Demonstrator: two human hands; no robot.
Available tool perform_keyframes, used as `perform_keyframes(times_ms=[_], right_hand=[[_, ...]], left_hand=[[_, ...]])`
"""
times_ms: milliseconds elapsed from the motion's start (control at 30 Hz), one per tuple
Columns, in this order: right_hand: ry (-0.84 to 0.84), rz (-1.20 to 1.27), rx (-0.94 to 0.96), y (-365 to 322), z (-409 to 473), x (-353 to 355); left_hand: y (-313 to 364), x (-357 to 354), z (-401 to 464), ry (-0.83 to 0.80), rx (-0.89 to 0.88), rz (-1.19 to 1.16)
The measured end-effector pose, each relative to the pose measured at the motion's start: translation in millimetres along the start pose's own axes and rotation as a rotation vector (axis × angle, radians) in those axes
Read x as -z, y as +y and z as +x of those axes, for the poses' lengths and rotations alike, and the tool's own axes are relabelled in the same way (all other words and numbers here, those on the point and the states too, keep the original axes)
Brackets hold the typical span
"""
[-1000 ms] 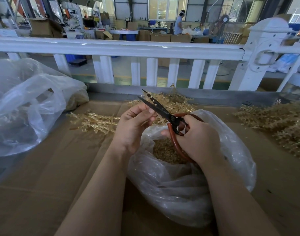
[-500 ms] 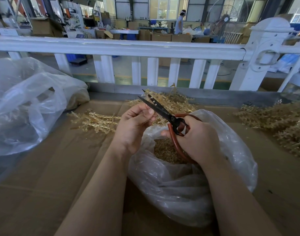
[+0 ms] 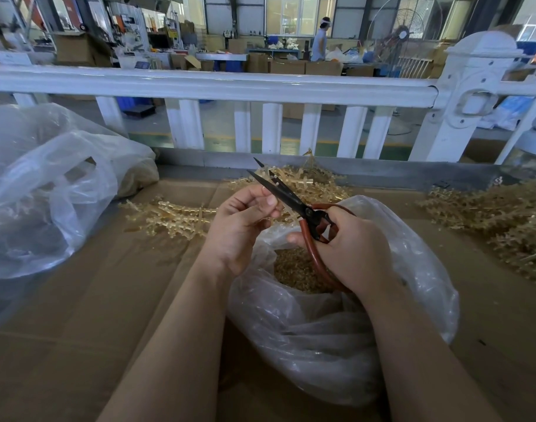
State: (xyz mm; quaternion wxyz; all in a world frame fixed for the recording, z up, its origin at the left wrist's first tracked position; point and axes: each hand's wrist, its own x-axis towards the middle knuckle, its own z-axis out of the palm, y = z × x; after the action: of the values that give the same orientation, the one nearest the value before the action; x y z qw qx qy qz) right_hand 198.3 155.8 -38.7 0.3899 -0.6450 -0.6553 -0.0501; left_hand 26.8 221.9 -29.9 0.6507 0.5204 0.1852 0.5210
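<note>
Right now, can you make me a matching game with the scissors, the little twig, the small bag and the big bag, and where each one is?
Things:
1. scissors
2. thin sprig
3. small clear bag
4. big crumpled bag

Places:
A. far left on the cardboard
B. gripped by the right hand
C. in front of the person, golden bits inside
D. pinched by the left hand, between the open blades

Pairs: 1-B, 2-D, 3-C, 4-A.
</note>
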Motion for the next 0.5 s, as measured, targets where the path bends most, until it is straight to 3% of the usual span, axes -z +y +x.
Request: perform_keyframes(times_ms=[500], right_hand=[[0.008,-0.097,-0.020,1.2,1.2,1.9]], left_hand=[[1.0,-3.5,-1.2,0.022,-0.021,0.091]])
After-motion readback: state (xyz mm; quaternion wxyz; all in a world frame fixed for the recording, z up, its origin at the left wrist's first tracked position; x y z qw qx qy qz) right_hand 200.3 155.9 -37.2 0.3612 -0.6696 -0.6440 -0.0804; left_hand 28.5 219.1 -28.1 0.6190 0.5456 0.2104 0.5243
